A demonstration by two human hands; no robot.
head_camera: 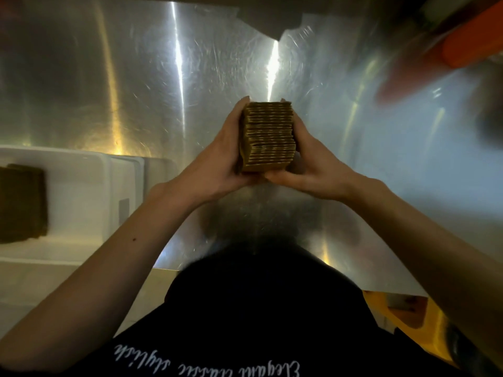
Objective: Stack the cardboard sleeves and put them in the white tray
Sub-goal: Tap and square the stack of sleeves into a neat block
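Observation:
A thick stack of brown cardboard sleeves (268,136) is held up in front of me above the steel table, its layered edges facing the camera. My left hand (221,159) presses against the stack's left side, and my right hand (310,165) grips its right side and lower corner. The white tray (81,191) sits at the left on the table. Inside it, at the far left, lies another dark stack of sleeves (23,204), partly cut off by the frame edge.
The brushed steel table (163,91) spreads out under bright reflections. A blurred orange object (473,47) lies at the top right. A yellow item (408,319) shows at the lower right beside my black shirt.

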